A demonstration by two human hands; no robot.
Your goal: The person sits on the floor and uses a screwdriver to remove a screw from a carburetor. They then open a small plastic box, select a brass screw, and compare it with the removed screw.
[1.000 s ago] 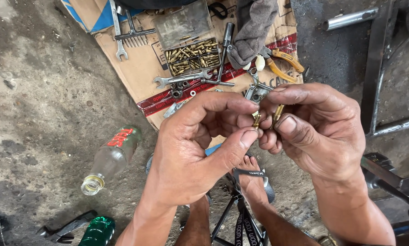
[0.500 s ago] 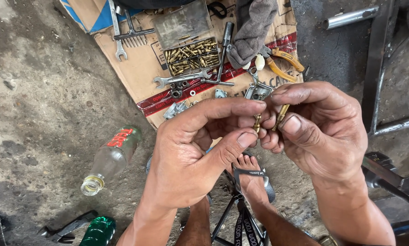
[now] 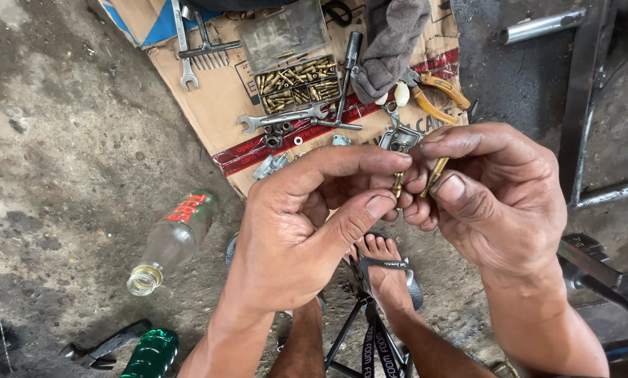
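Hands meeting over cardboard (image 3: 209, 91), each pinching a small brass fitting.
I see an open compartment box (image 3: 298, 84) full of brass pieces up top, a clear glass bottle (image 3: 170, 241) lying empty. My left hand (image 3: 300, 238) nips one brass fitting (image 3: 397, 185) between thumb and forefinger; my right hand (image 3: 499, 199) grips another brass fitting (image 3: 436, 173), knuckles touching.

You hold two small brass fittings above the floor. First brass fitting (image 3: 398, 185): slim, near upright, pinched at your left fingertips. Second brass fitting (image 3: 436, 174): longer, tilted up to the right, in your right-hand grip, close beside the first.
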